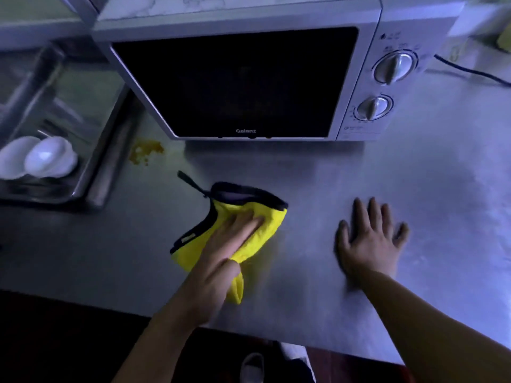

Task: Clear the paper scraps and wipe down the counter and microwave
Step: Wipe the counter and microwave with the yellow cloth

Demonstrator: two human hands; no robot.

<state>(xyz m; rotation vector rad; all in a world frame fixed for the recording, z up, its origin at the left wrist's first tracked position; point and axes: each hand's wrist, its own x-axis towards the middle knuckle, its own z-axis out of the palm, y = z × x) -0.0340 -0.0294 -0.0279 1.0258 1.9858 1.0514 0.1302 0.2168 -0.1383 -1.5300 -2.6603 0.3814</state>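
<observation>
— What was the left hand (221, 252) doing?

— It lay flat on the yellow cloth (265, 230), fingers straight, pressing it onto the tabletop (359, 175). The thumb lay alongside a bunched tail of the cloth near the front edge. As far as I could see, nothing was gripped.

— And the right hand (370, 239)?

— Palm down on the bare tabletop, fingers spread, well apart from the cloth and holding nothing. It looked like a brace.

— Where was the dirt?

— An orange-yellow stain (146, 152) sat on the tabletop beyond the cloth and to its left, near the front left corner of the microwave (235, 84) and just beside the sink (83, 106). The cloth wasn't touching it. I saw no paper scraps anywhere in view.

— So how should the wipe have gone?

— In my judgement, the cloth wanted pushing forward and left with even pressure from the whole palm until it covered the stain. Then it should be drawn back toward open tabletop, not sideways into the sink where two white bowls (41, 158) stood. Folding to a clean face before touching the microwave would have saved smearing. The black loop (190, 182) at the cloth's corner needed to trail, not bunch underneath.
</observation>
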